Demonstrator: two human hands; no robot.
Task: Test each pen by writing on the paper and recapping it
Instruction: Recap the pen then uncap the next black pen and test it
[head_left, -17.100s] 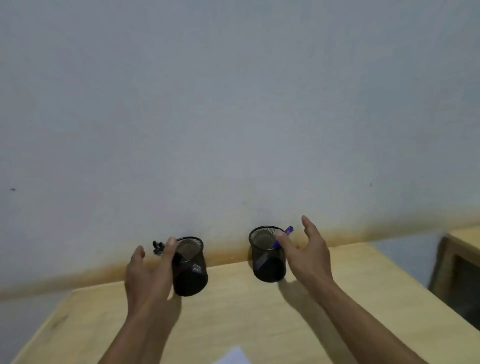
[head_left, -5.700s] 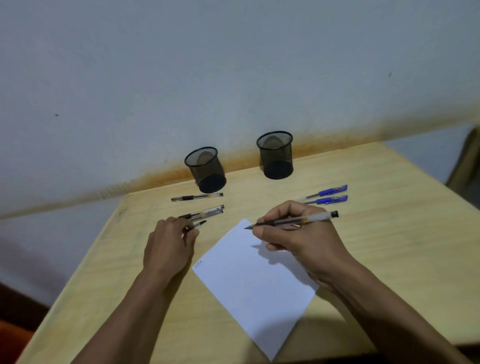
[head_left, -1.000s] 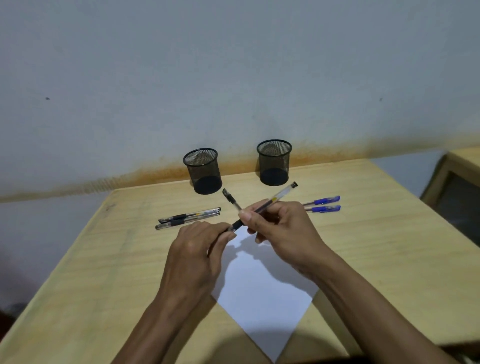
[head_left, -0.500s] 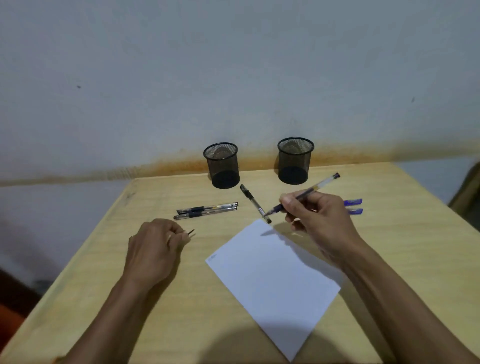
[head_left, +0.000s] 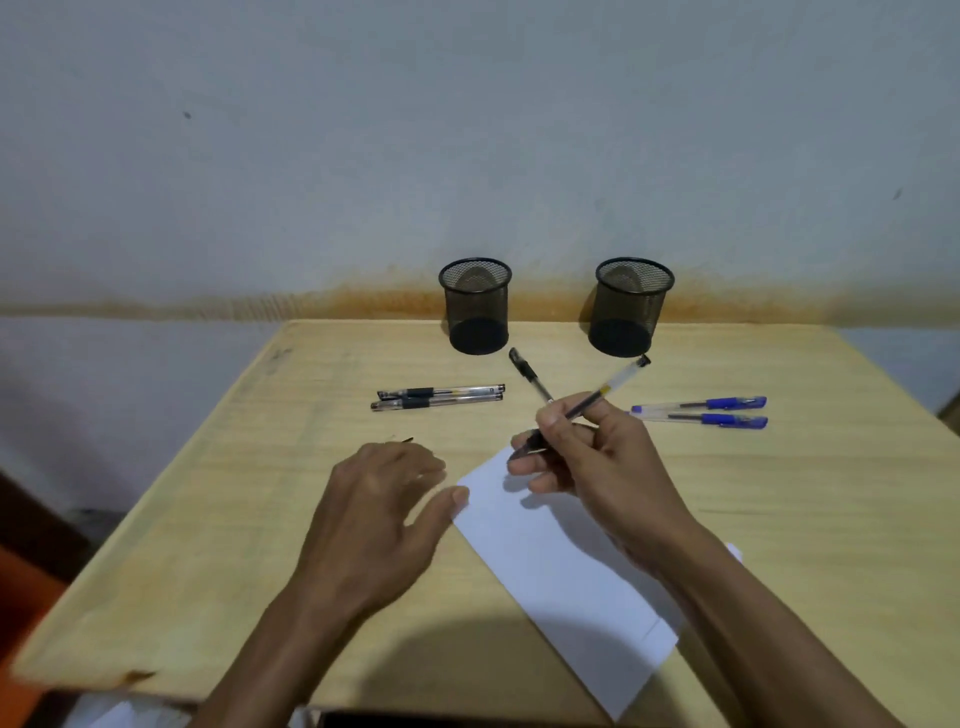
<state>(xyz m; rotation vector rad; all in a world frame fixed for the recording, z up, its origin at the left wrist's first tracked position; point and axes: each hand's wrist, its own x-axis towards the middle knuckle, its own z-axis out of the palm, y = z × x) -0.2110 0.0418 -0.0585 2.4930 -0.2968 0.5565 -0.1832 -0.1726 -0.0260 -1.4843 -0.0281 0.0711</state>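
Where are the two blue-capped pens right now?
In the head view, the two blue-capped pens lie side by side on the table, on the person's right, just beyond the right hand and nearer than the right mesh cup.

Matt pale wood table (head_left: 779, 519), smooth white paper (head_left: 561, 571), black wire-mesh cups (head_left: 475, 306), clear glossy plastic pens (head_left: 441, 397)
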